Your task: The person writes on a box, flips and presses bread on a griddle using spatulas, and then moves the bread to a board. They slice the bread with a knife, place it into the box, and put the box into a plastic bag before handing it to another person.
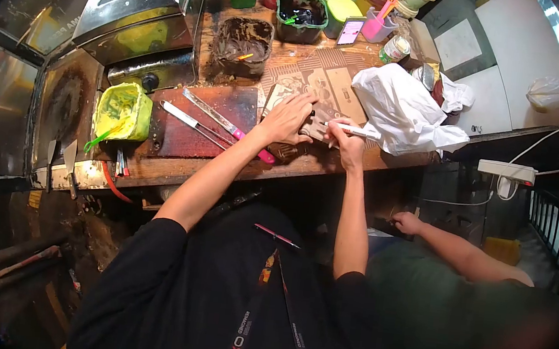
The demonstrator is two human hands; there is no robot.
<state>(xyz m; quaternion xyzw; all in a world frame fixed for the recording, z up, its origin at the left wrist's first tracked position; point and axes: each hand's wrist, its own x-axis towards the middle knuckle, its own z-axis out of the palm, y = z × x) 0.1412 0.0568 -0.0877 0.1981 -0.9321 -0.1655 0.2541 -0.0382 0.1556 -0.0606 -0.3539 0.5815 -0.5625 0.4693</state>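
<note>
A flat printed cardboard box [344, 89] lies on the wooden counter in front of me. Across its near left part rests my left hand [290, 119], fingers spread and pressing on the cardboard. My right hand [346, 145] grips a white marker [360, 131], its tip end pointing left over the box near my left fingers. Left of the box sits a dark red cutting board [210, 115]. On the board are a long knife with a pink handle [266, 155] and a pair of tongs with a white grip [179, 113].
A crumpled white cloth or bag [397, 109] lies at the box's right. Behind stand a smeared brown tub [242, 43], a tub of dark sauce [301, 18] and a phone [350, 31]. A yellow-green tub [122, 112] is at left. Another person's arm [464, 251] reaches in at right.
</note>
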